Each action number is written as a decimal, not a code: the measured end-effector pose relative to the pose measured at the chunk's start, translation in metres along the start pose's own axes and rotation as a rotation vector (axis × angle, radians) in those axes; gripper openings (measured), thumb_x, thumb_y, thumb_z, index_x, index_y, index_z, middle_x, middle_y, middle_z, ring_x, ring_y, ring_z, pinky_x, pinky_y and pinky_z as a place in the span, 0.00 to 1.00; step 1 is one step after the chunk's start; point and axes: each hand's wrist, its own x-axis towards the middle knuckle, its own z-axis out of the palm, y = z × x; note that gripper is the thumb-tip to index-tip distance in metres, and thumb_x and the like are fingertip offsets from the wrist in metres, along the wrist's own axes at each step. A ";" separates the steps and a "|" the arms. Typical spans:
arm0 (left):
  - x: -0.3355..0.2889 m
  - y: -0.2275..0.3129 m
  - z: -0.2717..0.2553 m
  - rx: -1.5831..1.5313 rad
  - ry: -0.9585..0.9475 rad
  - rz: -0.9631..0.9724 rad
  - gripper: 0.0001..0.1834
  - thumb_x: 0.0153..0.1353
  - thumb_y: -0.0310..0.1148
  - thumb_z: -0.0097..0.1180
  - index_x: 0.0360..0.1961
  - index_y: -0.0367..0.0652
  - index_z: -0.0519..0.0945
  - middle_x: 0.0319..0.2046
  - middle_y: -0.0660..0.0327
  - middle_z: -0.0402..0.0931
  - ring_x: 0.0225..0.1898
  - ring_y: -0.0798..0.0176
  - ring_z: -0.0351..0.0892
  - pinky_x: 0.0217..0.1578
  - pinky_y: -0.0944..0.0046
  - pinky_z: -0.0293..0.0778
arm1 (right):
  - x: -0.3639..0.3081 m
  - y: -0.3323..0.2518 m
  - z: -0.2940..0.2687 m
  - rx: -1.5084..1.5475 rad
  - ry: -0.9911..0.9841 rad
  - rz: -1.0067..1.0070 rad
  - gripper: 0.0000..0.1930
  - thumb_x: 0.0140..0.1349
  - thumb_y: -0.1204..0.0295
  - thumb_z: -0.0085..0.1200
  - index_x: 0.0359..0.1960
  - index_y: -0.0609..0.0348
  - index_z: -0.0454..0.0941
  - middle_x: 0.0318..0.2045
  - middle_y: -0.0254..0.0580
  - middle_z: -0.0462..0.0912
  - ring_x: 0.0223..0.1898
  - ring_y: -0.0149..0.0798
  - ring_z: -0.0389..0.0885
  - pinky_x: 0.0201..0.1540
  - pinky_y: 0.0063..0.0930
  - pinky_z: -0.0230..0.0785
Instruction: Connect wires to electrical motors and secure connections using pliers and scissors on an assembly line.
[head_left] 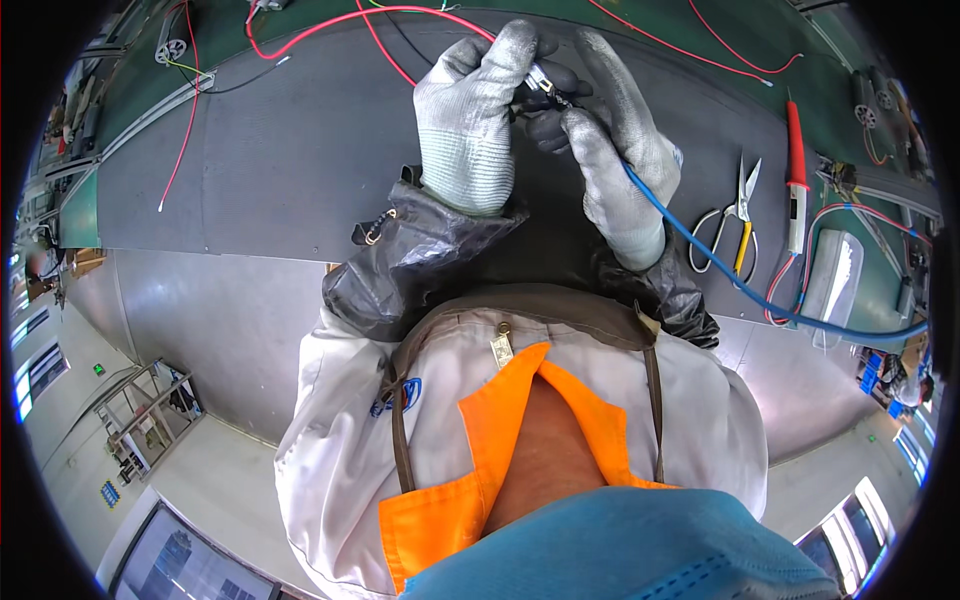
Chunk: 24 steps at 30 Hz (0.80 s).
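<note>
Both my hands wear grey-white gloves with dark fingertips and meet over the dark work mat. My left hand (470, 120) is closed around the end of a thick red cable (370, 14), which runs in from the upper left. A small silvery metal connector (541, 80) shows between the hands, with a dark twisted bit at its lower end. My right hand (628, 150) is closed, its thumb and fingers close to that end. A blue cable (700, 245) leads out of the right hand toward the right edge. Fingers partly hide where it meets the connector.
Metal scissors (741, 210) with one yellow handle lie to the right. Beside them is a red-and-white corded tool (796, 180), near a clear plastic box (833, 275). Thin red wires (188, 130) lie at left and far right. The grey mat (280, 170) covers the bench.
</note>
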 end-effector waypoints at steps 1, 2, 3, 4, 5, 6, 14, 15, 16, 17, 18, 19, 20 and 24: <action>-0.001 0.000 0.001 -0.010 0.004 -0.022 0.22 0.70 0.45 0.57 0.44 0.32 0.80 0.30 0.55 0.83 0.30 0.63 0.84 0.29 0.68 0.79 | -0.001 0.004 0.000 -0.005 0.002 0.002 0.27 0.65 0.77 0.55 0.68 0.59 0.68 0.36 0.44 0.88 0.29 0.25 0.80 0.33 0.19 0.73; -0.001 0.000 0.003 -0.020 0.008 -0.043 0.21 0.70 0.45 0.57 0.44 0.32 0.80 0.30 0.56 0.83 0.30 0.64 0.84 0.29 0.68 0.79 | -0.002 0.009 -0.001 -0.012 0.010 -0.036 0.27 0.65 0.79 0.56 0.67 0.60 0.69 0.38 0.44 0.88 0.29 0.25 0.80 0.33 0.20 0.74; -0.001 -0.001 0.005 -0.023 0.004 -0.046 0.21 0.70 0.45 0.57 0.44 0.32 0.80 0.30 0.56 0.83 0.30 0.64 0.84 0.29 0.68 0.79 | -0.002 0.011 -0.002 -0.019 0.017 -0.075 0.27 0.64 0.80 0.56 0.67 0.61 0.69 0.39 0.44 0.88 0.29 0.26 0.81 0.33 0.20 0.74; -0.002 0.001 0.007 -0.048 0.023 -0.048 0.19 0.69 0.43 0.58 0.41 0.32 0.80 0.29 0.57 0.83 0.28 0.67 0.82 0.28 0.70 0.78 | -0.002 0.009 -0.001 -0.015 0.015 -0.074 0.27 0.64 0.80 0.56 0.67 0.61 0.69 0.39 0.44 0.88 0.29 0.26 0.81 0.33 0.20 0.74; -0.003 0.003 0.008 -0.074 0.041 -0.049 0.17 0.69 0.41 0.59 0.39 0.33 0.80 0.28 0.58 0.83 0.26 0.71 0.81 0.26 0.72 0.77 | -0.002 0.003 -0.002 -0.048 -0.005 -0.038 0.27 0.63 0.81 0.56 0.66 0.62 0.69 0.40 0.45 0.88 0.29 0.27 0.82 0.33 0.21 0.75; -0.005 0.002 0.008 -0.072 0.042 -0.048 0.17 0.69 0.41 0.59 0.39 0.33 0.80 0.28 0.58 0.83 0.26 0.71 0.81 0.26 0.72 0.77 | -0.003 0.000 -0.003 -0.084 -0.023 -0.002 0.27 0.63 0.82 0.56 0.66 0.62 0.70 0.41 0.46 0.87 0.30 0.28 0.83 0.34 0.21 0.75; -0.006 -0.037 0.005 -0.203 0.008 -0.044 0.18 0.74 0.43 0.50 0.45 0.36 0.80 0.37 0.57 0.82 0.37 0.61 0.81 0.42 0.60 0.78 | 0.000 0.004 0.000 -0.143 -0.026 0.129 0.29 0.62 0.77 0.57 0.67 0.57 0.69 0.47 0.49 0.85 0.34 0.38 0.86 0.39 0.28 0.78; 0.003 -0.055 0.003 -0.266 -0.016 -0.116 0.20 0.74 0.44 0.49 0.50 0.35 0.79 0.44 0.53 0.82 0.45 0.55 0.81 0.51 0.53 0.77 | 0.003 0.007 -0.016 -0.142 -0.074 0.197 0.30 0.62 0.74 0.58 0.68 0.57 0.67 0.49 0.49 0.84 0.39 0.43 0.87 0.43 0.31 0.78; 0.006 -0.052 0.001 -0.414 -0.074 -0.222 0.21 0.73 0.44 0.49 0.51 0.35 0.78 0.48 0.50 0.80 0.50 0.52 0.79 0.55 0.50 0.74 | 0.006 0.010 -0.027 -0.036 -0.218 0.228 0.33 0.62 0.70 0.59 0.70 0.55 0.64 0.55 0.50 0.81 0.51 0.50 0.83 0.53 0.35 0.75; 0.006 -0.048 -0.004 -0.562 -0.116 -0.327 0.22 0.73 0.44 0.50 0.53 0.34 0.77 0.53 0.47 0.78 0.55 0.49 0.77 0.58 0.48 0.72 | 0.012 0.007 -0.038 -0.087 -0.350 0.263 0.34 0.60 0.70 0.61 0.69 0.54 0.65 0.57 0.48 0.80 0.54 0.50 0.80 0.56 0.36 0.74; 0.010 -0.050 -0.008 -0.483 -0.095 -0.314 0.20 0.73 0.44 0.51 0.53 0.38 0.78 0.54 0.47 0.77 0.57 0.48 0.76 0.59 0.46 0.71 | 0.010 0.017 -0.058 -0.269 -0.287 0.067 0.34 0.59 0.70 0.62 0.68 0.54 0.66 0.58 0.49 0.79 0.56 0.49 0.79 0.56 0.36 0.74; 0.014 -0.050 -0.019 -0.402 -0.061 -0.285 0.19 0.72 0.44 0.51 0.53 0.41 0.78 0.55 0.47 0.76 0.59 0.46 0.74 0.59 0.45 0.70 | 0.009 0.028 -0.084 -0.440 -0.238 -0.138 0.33 0.58 0.69 0.62 0.68 0.54 0.68 0.59 0.49 0.78 0.57 0.49 0.78 0.57 0.35 0.73; 0.021 -0.052 -0.033 -0.431 -0.118 -0.297 0.19 0.73 0.44 0.50 0.53 0.41 0.78 0.59 0.44 0.73 0.63 0.43 0.71 0.64 0.41 0.67 | 0.007 0.028 -0.119 -0.677 -0.080 -0.124 0.30 0.57 0.67 0.64 0.63 0.54 0.73 0.53 0.51 0.82 0.51 0.52 0.81 0.52 0.38 0.76; 0.019 -0.033 -0.049 -0.482 -0.101 -0.297 0.16 0.72 0.41 0.52 0.51 0.41 0.78 0.58 0.45 0.74 0.61 0.43 0.73 0.63 0.41 0.68 | -0.029 0.065 -0.288 -1.707 0.118 0.358 0.18 0.60 0.60 0.61 0.44 0.59 0.78 0.28 0.56 0.82 0.31 0.53 0.83 0.32 0.45 0.74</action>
